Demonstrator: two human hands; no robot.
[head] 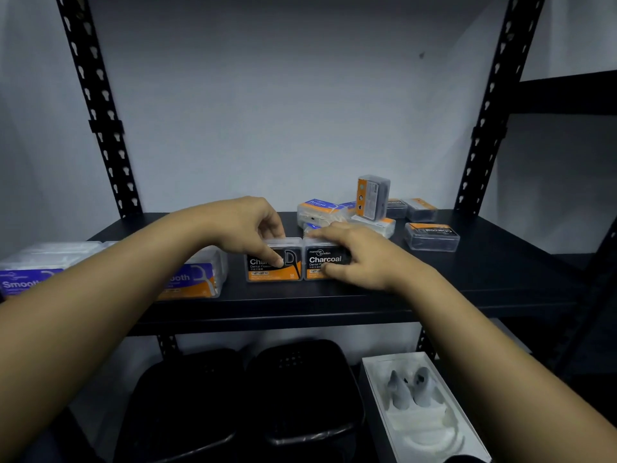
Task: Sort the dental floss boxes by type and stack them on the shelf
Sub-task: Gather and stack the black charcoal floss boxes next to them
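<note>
The shelf [434, 289] is showing matt black metal, its punched uprights [100, 128] likewise. On it, the Charcoal boxes [273, 262] are looking like clear glossy plastic with printed paper labels. Below the shelf, 2 black stools [300, 396] are gleaming like smooth plastic.

The scene is dimly and coolly lit, with the pale back wall [300, 111] brightest. Corners are darkened. Straight shelf posts [96, 108] are bowed by wide-angle distortion. Soft blur is seen on the forearms and on the far boxes [430, 235].
</note>
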